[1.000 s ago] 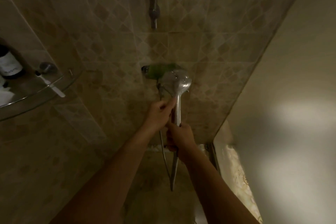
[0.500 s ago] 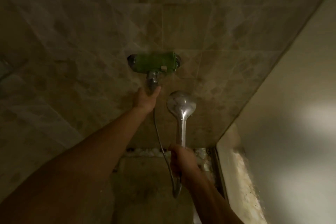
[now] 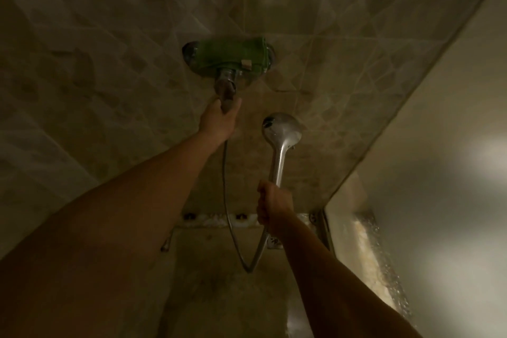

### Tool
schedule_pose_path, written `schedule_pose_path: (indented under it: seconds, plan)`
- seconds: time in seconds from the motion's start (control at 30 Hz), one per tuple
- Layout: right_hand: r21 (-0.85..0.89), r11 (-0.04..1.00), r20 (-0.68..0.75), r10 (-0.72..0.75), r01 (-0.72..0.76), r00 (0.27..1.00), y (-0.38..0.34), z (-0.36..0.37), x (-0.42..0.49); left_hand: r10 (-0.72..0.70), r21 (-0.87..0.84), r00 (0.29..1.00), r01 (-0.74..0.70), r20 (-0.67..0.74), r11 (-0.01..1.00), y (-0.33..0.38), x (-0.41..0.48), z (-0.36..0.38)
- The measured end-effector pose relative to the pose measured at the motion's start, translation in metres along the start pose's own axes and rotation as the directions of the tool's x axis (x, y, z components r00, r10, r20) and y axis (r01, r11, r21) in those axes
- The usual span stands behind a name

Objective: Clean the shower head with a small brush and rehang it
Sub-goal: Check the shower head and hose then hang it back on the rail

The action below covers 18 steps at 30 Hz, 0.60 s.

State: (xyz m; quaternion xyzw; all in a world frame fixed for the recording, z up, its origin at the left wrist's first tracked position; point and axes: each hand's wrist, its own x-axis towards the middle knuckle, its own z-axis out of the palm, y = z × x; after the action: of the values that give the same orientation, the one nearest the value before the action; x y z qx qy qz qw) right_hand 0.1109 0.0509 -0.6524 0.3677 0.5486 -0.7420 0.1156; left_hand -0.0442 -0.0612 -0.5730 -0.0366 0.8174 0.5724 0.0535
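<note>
A chrome shower head (image 3: 282,129) stands upright in front of the tiled wall, its round face toward the wall. My right hand (image 3: 273,207) grips the lower end of its handle. The metal hose (image 3: 233,228) loops down below that hand and rises to the wall tap. My left hand (image 3: 219,119) grips the chrome lever (image 3: 227,90) that hangs under the tap body, which is draped with a green cloth (image 3: 233,56). No brush is visible.
Beige patterned tiles (image 3: 109,63) cover the wall ahead. A glass shower panel (image 3: 411,200) closes the right side, with a metal bracket at its base. The wet shower floor (image 3: 219,282) lies below. The light is dim.
My left hand left the shower head, moved up left and took hold of the tap lever. The shower head came down and right in my right hand. The view moved closer to the tap.
</note>
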Motion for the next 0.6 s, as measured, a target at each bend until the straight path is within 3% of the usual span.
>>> schedule_pose_path:
  seconds: [0.27, 0.6]
  plan:
    - [-0.079, 0.995, -0.017, -0.058, 0.057, 0.998, 0.026, -0.002, 0.017, 0.041, 0.036, 0.998, -0.039, -0.055, 0.999, 0.002, -0.008, 0.000]
    - [-0.008, 0.999, 0.018, -0.044, 0.044, 0.999, 0.061, -0.016, 0.011, 0.041, 0.039, 0.998, -0.040, -0.041, 0.998, 0.000, -0.013, 0.001]
